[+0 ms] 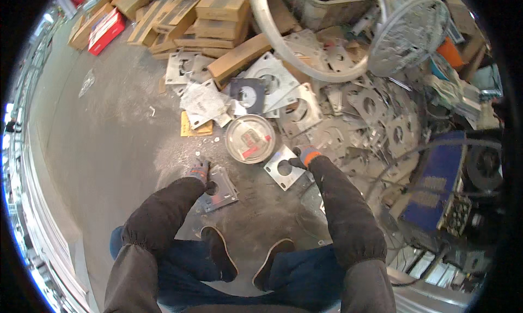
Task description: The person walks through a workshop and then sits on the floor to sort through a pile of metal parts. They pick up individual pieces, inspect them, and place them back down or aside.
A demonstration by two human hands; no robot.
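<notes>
Legible: none. Marked in red, with darker blurred traces, on the top of the round tin [250, 139]; too indistinct to make out. Marked in white on the red box [106, 32]; illegible. Printed small and dark on the stacked cardboard cartons [222, 4]; illegible. Marked faintly on the pale square piece [202, 101] and darkly on the small yellow packet [195, 126]; likewise unreadable.

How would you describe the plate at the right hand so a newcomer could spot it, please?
Start at the round lid with red patches near the picture's middle. Just below and right of it is a roughly square plate with a central hole, the right hand at its edge. Its brighter silver face sets it apart from the darker plates by the left hand.
</notes>
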